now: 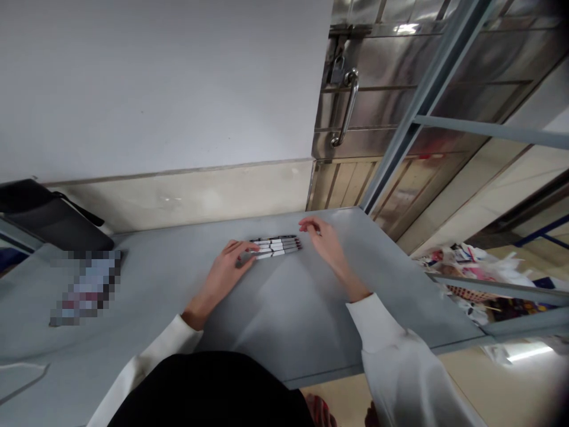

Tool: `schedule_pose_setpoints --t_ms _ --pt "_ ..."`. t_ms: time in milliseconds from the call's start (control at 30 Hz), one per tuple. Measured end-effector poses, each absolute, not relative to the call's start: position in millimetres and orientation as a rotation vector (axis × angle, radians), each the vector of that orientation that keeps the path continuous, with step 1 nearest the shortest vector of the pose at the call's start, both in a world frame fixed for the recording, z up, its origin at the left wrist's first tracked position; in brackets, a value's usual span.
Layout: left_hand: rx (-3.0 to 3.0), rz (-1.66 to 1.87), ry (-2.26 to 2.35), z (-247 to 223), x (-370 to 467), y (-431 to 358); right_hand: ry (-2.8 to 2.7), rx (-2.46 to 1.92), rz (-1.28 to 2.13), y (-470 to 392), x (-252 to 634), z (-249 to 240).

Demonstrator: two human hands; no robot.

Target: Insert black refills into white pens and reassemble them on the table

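Several slim pens (278,245) lie side by side on the grey table (284,308). Most have white barrels with dark bands and dark reddish right ends; the farthest one looks dark. At their left ends is my left hand (229,261), its thumb and forefinger closed around the ends of the nearer pens. My right hand (323,238) hovers just right of the pens' other ends, apart from them. Its fingers are loosely bent with a gap to the thumb, and I make out nothing held in it.
A black case (57,213) and a blurred-out flat object (89,287) lie on the left. Behind the table rises a white wall (178,89); a metal door (377,89) and frame post (400,142) stand right. Bags (480,267) fill a lower shelf.
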State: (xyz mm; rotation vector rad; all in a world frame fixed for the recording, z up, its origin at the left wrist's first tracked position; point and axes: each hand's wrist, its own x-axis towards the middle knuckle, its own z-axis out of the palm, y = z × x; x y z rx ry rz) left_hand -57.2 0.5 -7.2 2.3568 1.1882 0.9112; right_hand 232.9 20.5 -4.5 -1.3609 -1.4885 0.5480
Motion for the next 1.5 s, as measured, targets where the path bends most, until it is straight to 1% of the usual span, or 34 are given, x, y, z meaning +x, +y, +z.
schedule_pose_setpoints --t_ms 567,667,833,933,1267,1500 --pt "2.393 0.860 1.141 -14.3 -59.3 3.4 -1.527 -1.361 0.522 14.2 229.7 -0.1" --pt "2.358 0.860 1.144 -12.7 -58.4 2.9 -1.667 -1.308 0.480 7.4 227.2 3.9" --pt "2.324 0.847 1.157 -11.4 -58.1 2.1 -2.085 -1.134 0.355 -3.6 222.5 6.7" --pt "2.322 0.844 1.167 -12.1 -58.3 1.6 -2.186 -1.131 0.336 -5.9 223.5 5.9" --pt "2.373 0.850 1.117 -13.8 -58.6 1.8 -2.267 -1.167 0.307 -6.3 229.8 2.0" --pt "2.560 0.894 1.082 0.7 -48.5 7.2 -2.191 -1.109 0.394 -6.0 226.0 8.8"
